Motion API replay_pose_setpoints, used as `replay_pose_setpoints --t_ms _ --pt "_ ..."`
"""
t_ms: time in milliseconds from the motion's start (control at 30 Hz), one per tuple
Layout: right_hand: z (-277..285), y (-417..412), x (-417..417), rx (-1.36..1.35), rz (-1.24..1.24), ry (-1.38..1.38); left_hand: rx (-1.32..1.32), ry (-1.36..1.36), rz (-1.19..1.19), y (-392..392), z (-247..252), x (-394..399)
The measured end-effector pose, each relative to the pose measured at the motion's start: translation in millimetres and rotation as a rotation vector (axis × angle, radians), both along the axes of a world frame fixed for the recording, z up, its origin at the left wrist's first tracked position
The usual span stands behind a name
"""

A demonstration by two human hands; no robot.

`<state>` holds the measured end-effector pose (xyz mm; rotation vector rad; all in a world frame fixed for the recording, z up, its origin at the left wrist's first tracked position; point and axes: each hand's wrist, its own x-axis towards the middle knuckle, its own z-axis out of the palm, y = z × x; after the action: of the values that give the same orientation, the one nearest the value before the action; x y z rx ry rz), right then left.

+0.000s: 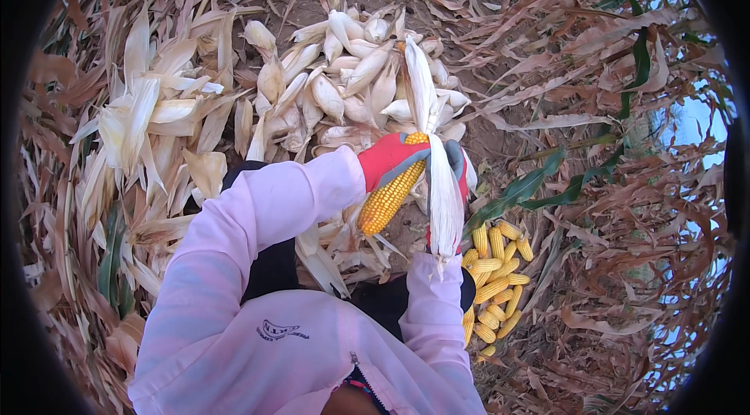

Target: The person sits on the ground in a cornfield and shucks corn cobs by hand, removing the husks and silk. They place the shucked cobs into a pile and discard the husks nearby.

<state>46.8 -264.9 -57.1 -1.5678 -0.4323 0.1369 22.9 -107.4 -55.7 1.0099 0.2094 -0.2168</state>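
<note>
A yellow ear of corn point(391, 197) slants below my left hand point(389, 158), which wears a red and grey work glove and is closed around its upper part. My right hand point(456, 164), gloved alike, grips the pale husk point(446, 198) at the ear's top end. Part of the husk hangs down over the right palm and wrist, hiding most of those fingers. Another strip of husk point(418, 78) sticks up above the hands. Kernels on the ear are bare along its visible length.
Ahead lies a heap of unhusked ears point(345, 81). Loose husks point(146, 116) pile up at the left. Several bare yellow ears point(498, 280) lie together at my right side. Dry stalks and leaves point(586, 63) surround the soil, with a green leaf point(521, 187) near my right hand.
</note>
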Motion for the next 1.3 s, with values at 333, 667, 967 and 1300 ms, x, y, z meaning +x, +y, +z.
replay_pose_setpoints --t_ms 333,667,967,1300 --pt "37 6 -19 -0.018 -0.166 -0.133 0.206 0.07 -0.276 -19 10 -23" --pt "29 -14 -8 0.93 0.008 0.344 0.251 -0.115 -0.296 -29 24 -39" --pt "50 -43 -19 1.373 0.742 0.721 -0.189 -0.164 -0.612 -19 39 -44" --pt "43 -37 -28 0.479 0.111 0.59 -0.076 -0.272 -0.116 17 59 -8"
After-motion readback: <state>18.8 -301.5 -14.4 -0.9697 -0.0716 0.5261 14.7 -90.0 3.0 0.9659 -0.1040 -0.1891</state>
